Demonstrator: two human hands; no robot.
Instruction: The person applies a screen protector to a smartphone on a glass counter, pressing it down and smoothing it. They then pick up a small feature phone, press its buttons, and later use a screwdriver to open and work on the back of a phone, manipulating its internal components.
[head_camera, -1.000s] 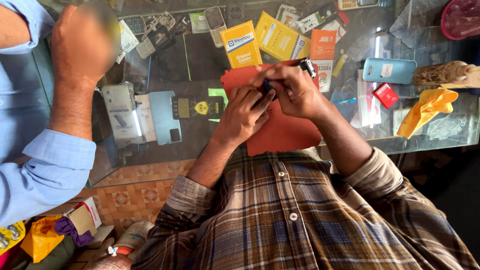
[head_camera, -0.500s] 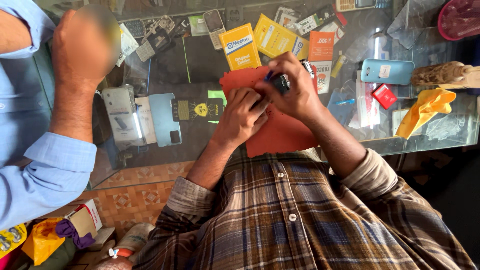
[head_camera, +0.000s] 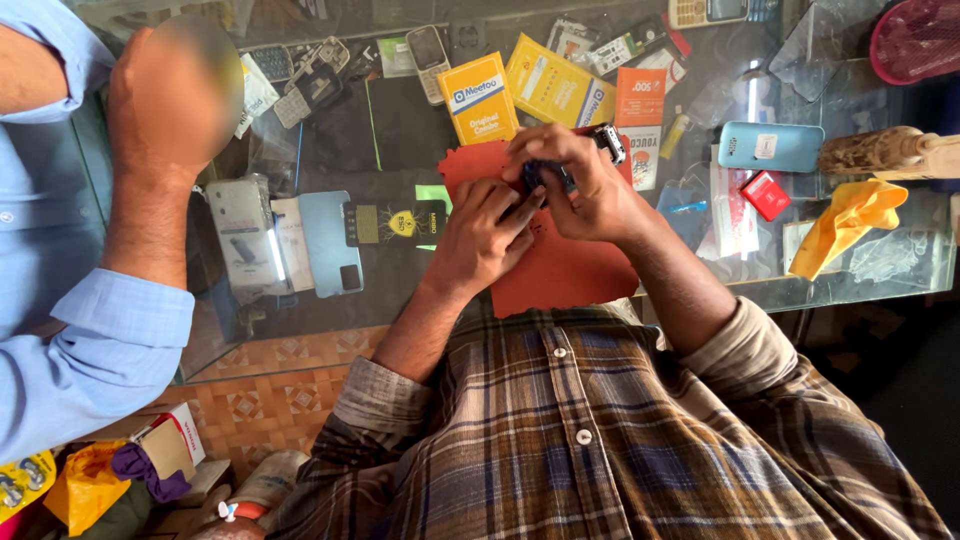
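Both hands meet over a red-orange rectangular mat lying on the glass-topped surface, and between them sits a small dark handheld device with a silver end. The right hand curls over it from above, its fingers pressed together around the body, while the left hand comes in from below with fingers pinching the nearer end. The device's long axis runs slantwise, its silver end pointing up and to the right, away from the person; most of its body is hidden. Just beyond the mat lie two yellow rectangular boxes with blue patches, and right of them an orange-and-white card pack. Further right rest a light blue phone, a small red square packet and a crumpled yellow cloth. At far left, another person's arm in a light blue sleeve leans on the surface.
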